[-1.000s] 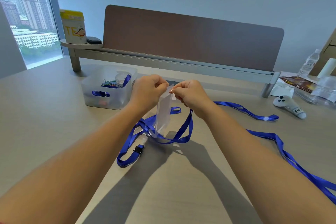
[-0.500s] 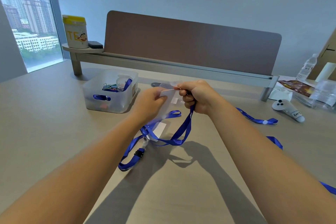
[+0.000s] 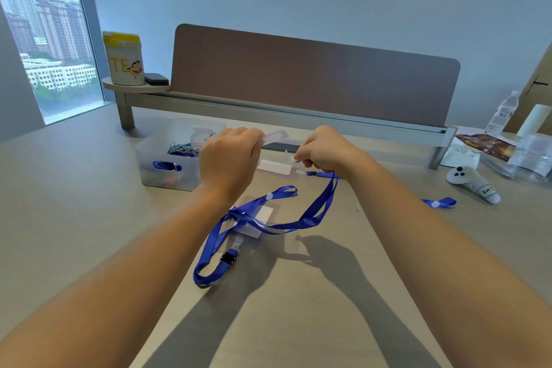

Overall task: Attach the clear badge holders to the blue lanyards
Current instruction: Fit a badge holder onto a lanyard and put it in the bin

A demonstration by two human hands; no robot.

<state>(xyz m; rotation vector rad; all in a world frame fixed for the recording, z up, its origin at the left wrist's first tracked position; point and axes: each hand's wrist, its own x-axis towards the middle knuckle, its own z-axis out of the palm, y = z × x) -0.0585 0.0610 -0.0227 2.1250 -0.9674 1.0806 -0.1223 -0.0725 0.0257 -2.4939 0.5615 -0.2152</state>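
A: Now, item one: the hands?

B: Left hand [image 3: 228, 158], raised above the desk [image 3: 74, 203], fingers curled round the top edge of a clear holder [image 3: 273, 137], which shows blurred just past the knuckles. Right hand [image 3: 324, 148], level with it and near, pinches the clear strap end [image 3: 294, 158] of a blue lanyard [image 3: 321, 206]. The two hands are apart, with a small gap between them.

A: Item two: that lanyard's run?

B: Ribbon hangs from the right hand down to the desk, then loops leftward. Its black clasp [image 3: 312, 173] sits just below the right fingers.

A: Item three: other task stock?

B: Second lanyard [image 3: 209, 251] lying on the desk below the left wrist, with black buckle [image 3: 229, 257] and a clear strap. Its ribbon crosses a second holder [image 3: 260, 218] lying flat. A further ribbon end [image 3: 439, 203] with a white snap shows past the right forearm.

A: Item four: remainder?

B: Clear bin [image 3: 167, 167] left of the hands, holding binder clips and a blue loop. Brown divider [image 3: 313, 75] on a grey shelf behind. Yellow-lidded tub [image 3: 124, 58] and a dark case [image 3: 156, 79] on the shelf's left end. White controller [image 3: 472, 184], water bottle [image 3: 503, 112] and plastic-wrapped packets [image 3: 493, 148] at far right. Window [image 3: 47, 48] at left.
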